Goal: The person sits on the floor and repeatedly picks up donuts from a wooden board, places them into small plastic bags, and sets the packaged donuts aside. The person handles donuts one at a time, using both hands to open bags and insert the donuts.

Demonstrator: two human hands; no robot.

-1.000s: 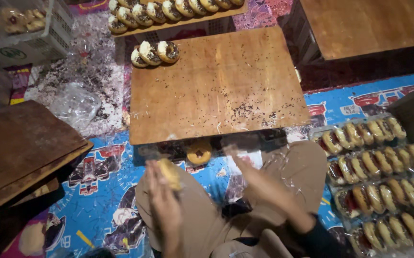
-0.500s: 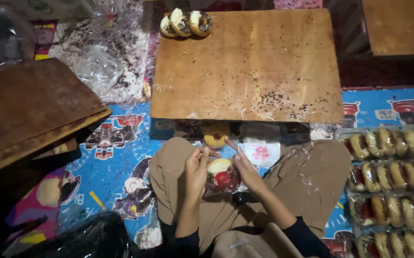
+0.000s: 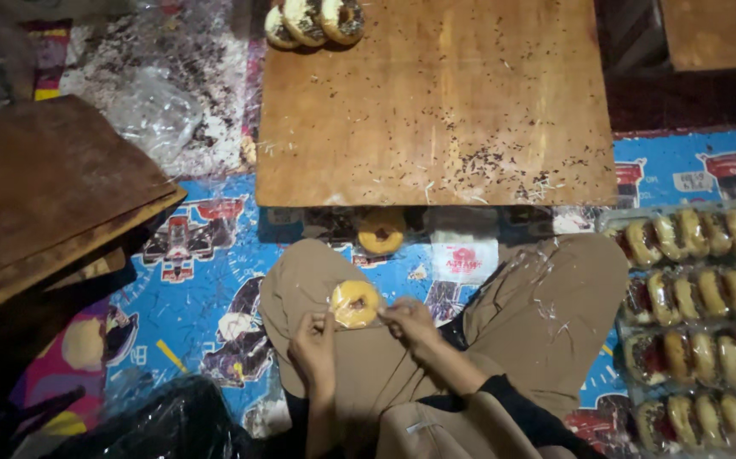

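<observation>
Over my lap, both hands pinch a yellow-glazed donut [image 3: 355, 303] that looks wrapped in thin clear plastic. My left hand [image 3: 314, 344] grips its lower left edge. My right hand [image 3: 411, 321] holds the wrap at its right side. A second yellow donut [image 3: 381, 231] lies on the blue mat just under the near edge of the low wooden table [image 3: 436, 110]. Three chocolate-sprinkled donuts [image 3: 313, 20] sit in a row at the table's far left corner. Sprinkles are scattered over the tabletop.
Clear trays of packed donuts [image 3: 708, 314] lie on my right. Stacked wooden boards [image 3: 40, 187] sit to my left, with crumpled clear plastic [image 3: 147, 106] behind them. A black plastic bag [image 3: 164, 421] lies by my left knee. A patterned blue mat [image 3: 202, 280] covers the floor.
The camera has tilted down toward my lap. Both hands came together in front of me, and the donut now faces up between them, yellow top showing.
</observation>
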